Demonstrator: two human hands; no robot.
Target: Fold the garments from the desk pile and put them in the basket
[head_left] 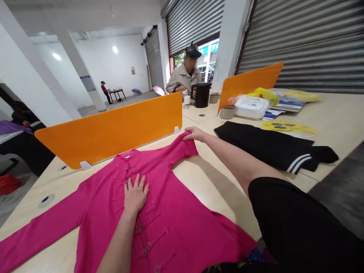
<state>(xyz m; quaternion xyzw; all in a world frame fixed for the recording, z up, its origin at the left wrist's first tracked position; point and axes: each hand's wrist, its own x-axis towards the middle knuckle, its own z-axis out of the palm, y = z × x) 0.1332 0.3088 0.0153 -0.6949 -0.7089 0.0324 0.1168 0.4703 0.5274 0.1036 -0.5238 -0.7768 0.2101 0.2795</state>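
Fingers: left hand (135,194) lies flat, palm down, fingers (141,183) slightly spread and gripping nothing; right hand (194,134) has its fingers closed on the cuff of the garment's right sleeve.
Far left: dark bundle with purple cloth (11,127) on a separate surface; red item (8,183) on the floor below.
Garment: pink jacket (159,204) spread front-up on the table (204,182), collar toward the far side.
Garment appearance: vivid magenta, stand collar, row of knot-style fastenings down the middle, long sleeves.
Left sleeve: extended flat toward the near left corner.
Left hand position: pressed on the chest, just right of the fastenings.
Right sleeve: stretched to the far right, held at its end.
Divider: orange partition (113,129) stands just beyond the collar.
Centre far: seated person (184,77) behind a black kettle (201,94).
Right: black garment with white stripes (273,146), folded, well apart from the jacket.
Far right: second orange partition (250,83), white container (251,107), yellow bags and papers (284,99).
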